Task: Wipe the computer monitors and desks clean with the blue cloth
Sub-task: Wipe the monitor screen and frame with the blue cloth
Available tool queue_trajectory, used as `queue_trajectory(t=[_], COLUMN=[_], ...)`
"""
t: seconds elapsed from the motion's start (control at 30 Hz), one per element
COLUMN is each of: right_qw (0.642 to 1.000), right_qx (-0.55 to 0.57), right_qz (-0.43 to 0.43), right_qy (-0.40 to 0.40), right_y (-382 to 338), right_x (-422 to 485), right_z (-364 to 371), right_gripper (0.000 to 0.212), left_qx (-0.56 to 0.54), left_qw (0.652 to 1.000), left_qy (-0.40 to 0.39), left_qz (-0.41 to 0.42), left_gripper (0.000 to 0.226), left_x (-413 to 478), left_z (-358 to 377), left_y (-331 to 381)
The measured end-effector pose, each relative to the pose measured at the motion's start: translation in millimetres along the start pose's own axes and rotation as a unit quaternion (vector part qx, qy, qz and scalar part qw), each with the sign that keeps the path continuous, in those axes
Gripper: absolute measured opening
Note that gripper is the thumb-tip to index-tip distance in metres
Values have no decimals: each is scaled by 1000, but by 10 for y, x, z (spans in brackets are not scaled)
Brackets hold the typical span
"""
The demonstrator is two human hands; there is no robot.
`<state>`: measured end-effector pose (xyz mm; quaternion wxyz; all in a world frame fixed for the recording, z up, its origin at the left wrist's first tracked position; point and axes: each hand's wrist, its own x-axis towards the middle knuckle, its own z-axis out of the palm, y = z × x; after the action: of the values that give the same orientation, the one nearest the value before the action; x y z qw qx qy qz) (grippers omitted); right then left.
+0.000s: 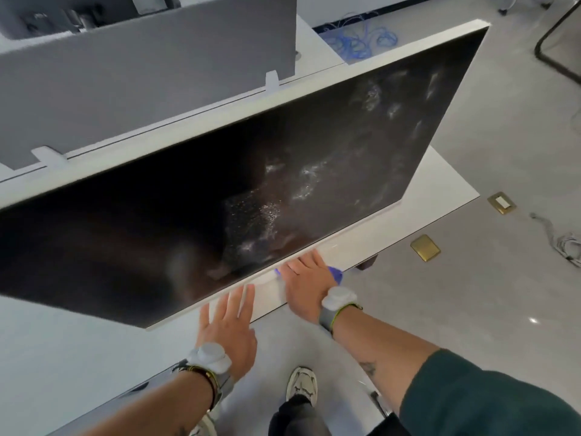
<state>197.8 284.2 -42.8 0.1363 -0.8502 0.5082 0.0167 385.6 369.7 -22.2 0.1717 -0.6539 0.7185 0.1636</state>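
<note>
A large white-framed monitor point(220, 190) fills the middle of the head view, its dark screen streaked with smudges and wet spots toward the right. It stands on a white desk point(424, 199). My left hand point(228, 322) reaches under the monitor's lower edge with straight fingers. My right hand point(306, 278) lies flat on the desk just below that edge, pressing down on the blue cloth point(334, 273). Only a small corner of the cloth shows beside the hand.
A grey divider panel point(141, 80) runs behind the monitor. On the grey floor to the right lie brass floor sockets point(425, 247), a white cable bundle point(566, 243) and blue cables point(361, 42). My shoe point(301, 385) is below the desk's edge.
</note>
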Motion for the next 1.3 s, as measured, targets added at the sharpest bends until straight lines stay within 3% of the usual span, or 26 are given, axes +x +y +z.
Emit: queue_trajectory(t=[0.07,0.13,0.2,0.33,0.4,0.53,0.63,0.73,0.8,0.97,1.03,1.2,1.3], right_qw=[996,962,925,962,960,977,984,960,958,989,986,936,951], right_qx=[-34,-61,-66,-17,20,-13,-32,-12,10,19,-15,30,40], right_qz=[67,255,351,262,278,207,157,269,283,100,127,349,302], right_qy=[-44,-83,-128,-73,-41,-41,-77,-77,-37,-106,-103,-41,-58], right_y=[291,718,1045,919,707,188,303,531,271,-300,-118,88,-296], right_x=[13,157,270,104,-149,-358,-390,-348,-252,-350,-377,-204,-106], right_z=[-72,-187,-292,-159,-48,165,149,6,-46,70,-10,-118,-97], right_gripper=[37,42,47,53,69,72,65,66,64,56,57,50,41], left_qx=[-5,-6,-15,-19,-21,-41,-53,-43,-29,-2,-11,-7,-6], left_qw=[1000,1000,999,999,997,995,994,995,994,991,991,990,989], left_qy=[-4,-20,-32,-48,-69,-96,-96,-93,-102,-129,-130,-138,-146], left_qz=[8,17,10,0,-3,-7,-10,1,2,20,25,40,38], left_gripper=[79,79,79,82,84,92,97,101,106,117,118,117,117], left_x=[95,177,253,265,250,282,293,328,328,327,302,312,338], left_z=[-71,-126,-179,-244,-246,-238,-234,-176,-187,-270,-290,-320,-331], left_y=[132,213,316,398,396,417,393,349,310,289,270,209,199])
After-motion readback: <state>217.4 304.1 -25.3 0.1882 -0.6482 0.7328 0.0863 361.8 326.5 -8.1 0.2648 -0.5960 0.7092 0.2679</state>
